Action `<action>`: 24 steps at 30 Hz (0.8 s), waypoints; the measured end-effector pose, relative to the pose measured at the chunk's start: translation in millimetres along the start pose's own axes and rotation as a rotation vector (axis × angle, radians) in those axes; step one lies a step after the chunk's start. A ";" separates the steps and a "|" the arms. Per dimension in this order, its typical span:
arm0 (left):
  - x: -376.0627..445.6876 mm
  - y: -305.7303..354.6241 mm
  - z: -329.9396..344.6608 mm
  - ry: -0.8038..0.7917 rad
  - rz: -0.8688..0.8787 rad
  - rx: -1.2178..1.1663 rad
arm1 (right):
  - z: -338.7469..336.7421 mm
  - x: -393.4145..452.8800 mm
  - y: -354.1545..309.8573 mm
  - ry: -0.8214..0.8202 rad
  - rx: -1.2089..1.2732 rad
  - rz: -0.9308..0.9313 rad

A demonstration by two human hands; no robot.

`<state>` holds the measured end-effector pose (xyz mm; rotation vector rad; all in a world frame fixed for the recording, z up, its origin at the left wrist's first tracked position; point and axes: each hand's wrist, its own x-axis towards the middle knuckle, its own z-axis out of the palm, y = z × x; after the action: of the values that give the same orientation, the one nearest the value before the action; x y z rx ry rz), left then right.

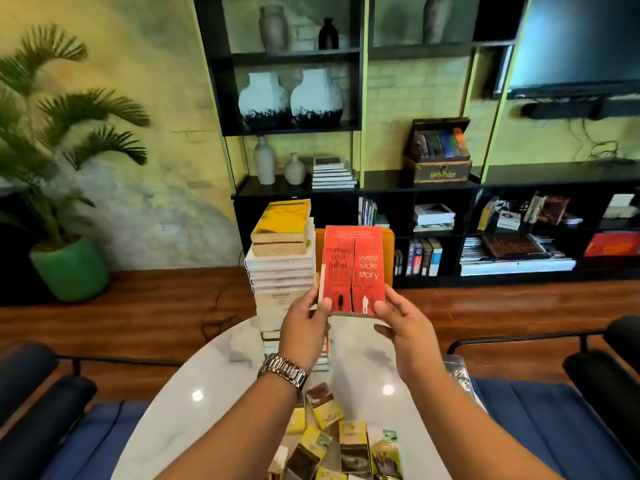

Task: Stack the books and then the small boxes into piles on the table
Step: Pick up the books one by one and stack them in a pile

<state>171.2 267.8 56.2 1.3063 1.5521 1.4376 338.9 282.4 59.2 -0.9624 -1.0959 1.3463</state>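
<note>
I hold a red paperback upright in front of me, cover facing me, above the white marble table. My left hand grips its lower left edge and my right hand grips its lower right corner. Just behind and left of it rises a tall pile of books, topped by a yellow book. Several small yellow and brown boxes lie scattered on the table near me, between my forearms.
Blue chairs with black armrests flank the table, one on the left and one on the right. Another book lies at the table's right edge. A black shelf unit with vases and books stands behind; a potted plant stands left.
</note>
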 end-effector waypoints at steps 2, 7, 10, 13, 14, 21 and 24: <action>6.8 16.7 -12.5 0.052 0.105 0.150 | 19.4 3.8 -19.9 -0.025 -0.046 -0.071; 25.9 54.2 -53.3 0.146 0.358 0.402 | 67.8 21.0 -56.5 -0.067 -0.156 -0.144; 55.0 56.5 -80.1 0.163 0.335 0.496 | 94.9 38.7 -67.6 -0.099 -0.264 -0.182; 82.0 59.7 -100.2 0.147 0.222 0.521 | 117.8 60.7 -70.7 -0.070 -0.351 -0.211; 90.4 60.4 -105.2 0.129 0.186 0.530 | 124.8 68.5 -70.4 -0.061 -0.380 -0.210; 132.5 49.4 -122.7 0.055 0.060 0.561 | 158.6 118.0 -55.3 0.015 -0.588 -0.182; 146.1 29.9 -123.9 0.062 0.069 0.517 | 164.2 123.2 -47.1 0.011 -0.607 -0.157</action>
<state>20.1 361.9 133.1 1.6291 2.0251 1.1615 182.7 390.6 150.1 -1.2804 -1.5810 0.8864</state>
